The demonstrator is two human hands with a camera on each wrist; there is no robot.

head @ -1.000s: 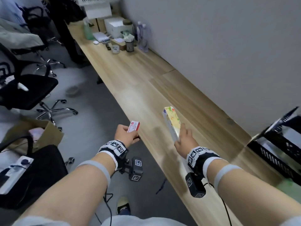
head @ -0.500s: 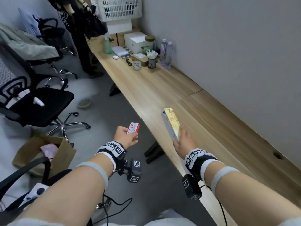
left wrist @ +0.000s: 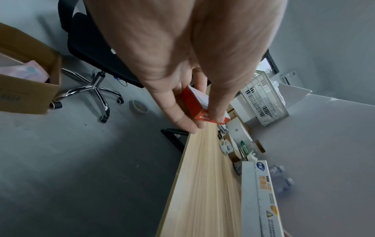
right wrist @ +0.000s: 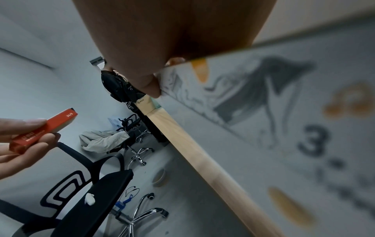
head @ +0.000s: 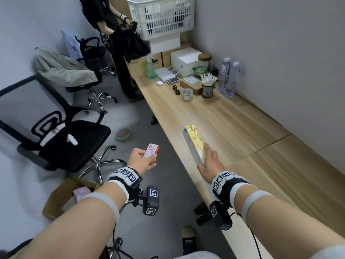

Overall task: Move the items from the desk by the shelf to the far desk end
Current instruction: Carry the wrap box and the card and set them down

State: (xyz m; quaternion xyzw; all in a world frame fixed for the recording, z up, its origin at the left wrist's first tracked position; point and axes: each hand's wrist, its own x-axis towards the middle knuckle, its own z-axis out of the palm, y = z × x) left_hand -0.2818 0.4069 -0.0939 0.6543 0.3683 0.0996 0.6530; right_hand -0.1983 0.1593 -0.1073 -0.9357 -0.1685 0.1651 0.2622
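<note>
My left hand (head: 142,161) pinches a small red and white box (head: 150,150) over the floor, left of the wooden desk (head: 224,124); the same small box (left wrist: 199,106) shows between thumb and fingers in the left wrist view and again (right wrist: 43,129) in the right wrist view. My right hand (head: 210,163) grips a long white and yellow carton (head: 194,143) by its lower end, tilted up over the desk's front edge. That carton (right wrist: 274,128) fills the right wrist view, and its side (left wrist: 261,200) shows in the left wrist view.
At the desk's far end stand a white basket (head: 161,16), a white box (head: 184,60), a jar (head: 205,64), two bottles (head: 228,77), a pen cup (head: 207,88) and small items. Black office chairs (head: 61,139) and a cardboard box (head: 61,195) occupy the floor left. A person (head: 110,25) stands at the far end.
The view has advanced along the desk toward its far end, which now looks closer. Both hands keep their boxes, held much as before.
</note>
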